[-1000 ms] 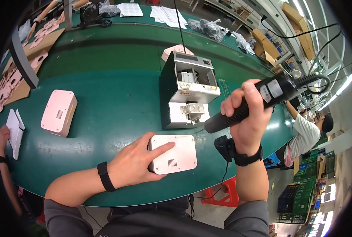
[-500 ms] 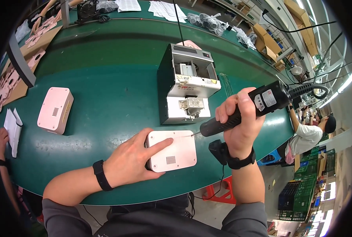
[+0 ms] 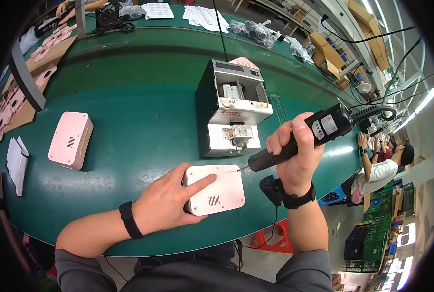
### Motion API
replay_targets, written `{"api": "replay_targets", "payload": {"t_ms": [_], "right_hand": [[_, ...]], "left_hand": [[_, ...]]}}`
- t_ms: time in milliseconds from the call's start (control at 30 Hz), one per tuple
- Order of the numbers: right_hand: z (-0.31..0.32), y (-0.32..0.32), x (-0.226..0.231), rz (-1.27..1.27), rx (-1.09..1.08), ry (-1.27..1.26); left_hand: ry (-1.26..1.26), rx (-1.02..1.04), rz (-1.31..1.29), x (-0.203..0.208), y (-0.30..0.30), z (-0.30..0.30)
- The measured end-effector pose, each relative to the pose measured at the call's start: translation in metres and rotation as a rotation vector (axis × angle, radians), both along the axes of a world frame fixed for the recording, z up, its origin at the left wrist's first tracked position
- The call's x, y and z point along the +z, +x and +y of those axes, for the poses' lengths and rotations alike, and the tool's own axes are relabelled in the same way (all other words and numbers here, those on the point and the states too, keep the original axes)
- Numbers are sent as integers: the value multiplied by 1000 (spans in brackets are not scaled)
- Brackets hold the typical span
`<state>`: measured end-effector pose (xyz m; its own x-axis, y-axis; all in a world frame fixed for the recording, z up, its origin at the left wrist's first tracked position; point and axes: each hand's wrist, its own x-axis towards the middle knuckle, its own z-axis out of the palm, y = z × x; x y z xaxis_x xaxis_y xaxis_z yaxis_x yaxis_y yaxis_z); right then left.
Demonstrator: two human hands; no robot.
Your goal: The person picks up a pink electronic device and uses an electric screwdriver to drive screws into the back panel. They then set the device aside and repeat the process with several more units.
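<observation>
A pale pink plastic box [image 3: 229,187] with a slotted grille and corner screw holes lies flat on the green table. My left hand [image 3: 166,194] grips its left side, the index finger stretched across the top face and the thumb at the near edge. In my right hand [image 3: 297,151] is a black corded electric screwdriver [image 3: 330,125], held tilted with the fingers wrapped around its body. Its thin bit meets the box at the upper right corner; whether a screw sits under the tip is too small to tell.
Beyond the box stands a grey and black screw feeder [image 3: 239,109]. A second pink box [image 3: 70,139] lies at the left, near a folded white sheet [image 3: 17,168]. Pink flat parts [image 3: 15,107] rest on cardboard at the far left. At the right sits a co-worker in a white shirt [image 3: 380,170].
The whole view has shifted slightly, so the table things appear a little lower. Another person's hand has left the white sheet at the left. Both my hands keep their holds.
</observation>
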<state>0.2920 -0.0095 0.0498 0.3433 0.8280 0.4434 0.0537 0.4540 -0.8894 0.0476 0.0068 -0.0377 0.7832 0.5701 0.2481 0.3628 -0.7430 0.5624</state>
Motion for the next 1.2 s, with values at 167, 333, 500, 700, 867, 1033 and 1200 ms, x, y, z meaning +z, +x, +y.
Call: {"api": "replay_targets", "payload": {"t_ms": [167,333,500,700,867,1033,1200], "right_hand": [[4,-7,20,6,-33,37],[22,-12,41,-7,-51,136],[39,-11,32,-55,-81,79],[18,-21,34,19,-5,27],[9,-33,32,16,63,35],[9,-39,28,12,74,15],[12,-40,14,19,76,-2]], "left_hand": [[2,-14,28,3,-1,0],[-11,-18,38,5,-1,-1],[1,-10,51,5,0,-1],[-1,-7,35,3,-2,-1],[-14,0,14,0,0,-1],[2,1,-9,-3,0,0],[-7,7,5,-3,0,-1]]}}
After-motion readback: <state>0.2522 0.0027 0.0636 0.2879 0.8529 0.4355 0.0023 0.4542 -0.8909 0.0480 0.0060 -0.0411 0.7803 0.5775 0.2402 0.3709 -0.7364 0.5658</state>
